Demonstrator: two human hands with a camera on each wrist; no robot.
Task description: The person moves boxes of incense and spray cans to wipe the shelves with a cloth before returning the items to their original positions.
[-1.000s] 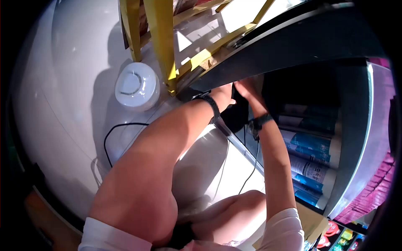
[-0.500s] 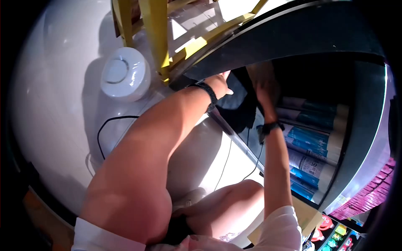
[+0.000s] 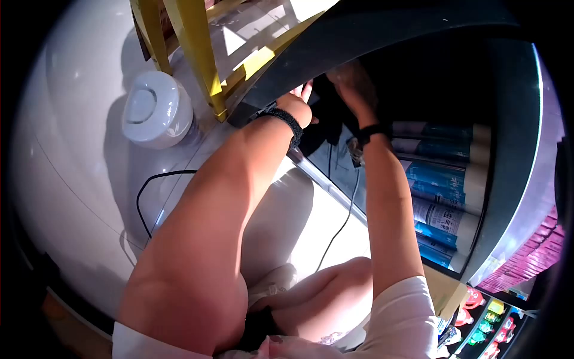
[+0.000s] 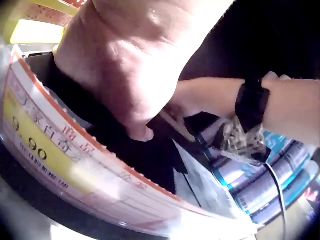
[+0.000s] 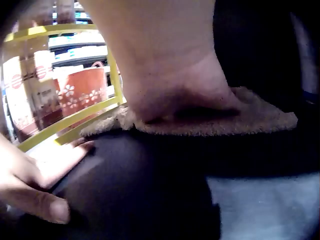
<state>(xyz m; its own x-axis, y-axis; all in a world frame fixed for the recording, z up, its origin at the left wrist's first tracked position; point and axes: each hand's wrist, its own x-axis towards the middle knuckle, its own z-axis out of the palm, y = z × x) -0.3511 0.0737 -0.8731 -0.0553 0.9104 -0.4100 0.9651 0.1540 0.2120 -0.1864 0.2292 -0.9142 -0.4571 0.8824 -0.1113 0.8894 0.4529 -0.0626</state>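
Note:
My left hand (image 3: 296, 105) reaches past the front edge of a low dark shelf (image 3: 508, 191). In the right wrist view its fingers lie extended along black material (image 5: 150, 175), with the thumb held apart. My right hand (image 3: 351, 87) is deeper inside, in shadow. Seen from its own wrist, it rests on a brown, fuzzy, mat-like piece (image 5: 270, 119) that lies over the black material; its fingers are hidden behind the palm, and I cannot tell whether they grip the piece. A price label (image 4: 45, 135) runs along the shelf edge, below the left hand.
Several blue-and-white rolled packs (image 3: 439, 179) lie inside the shelf, to the right of my right forearm. A white lidded container (image 3: 158, 110) stands on the floor beside a yellow wooden frame (image 3: 194, 54). A black cable (image 3: 143, 194) loops across the floor.
The right hand has moved away from the left, deeper into the shelf. The left hand stays near the shelf edge, its fingers now more visibly extended. The head view has shifted somewhat.

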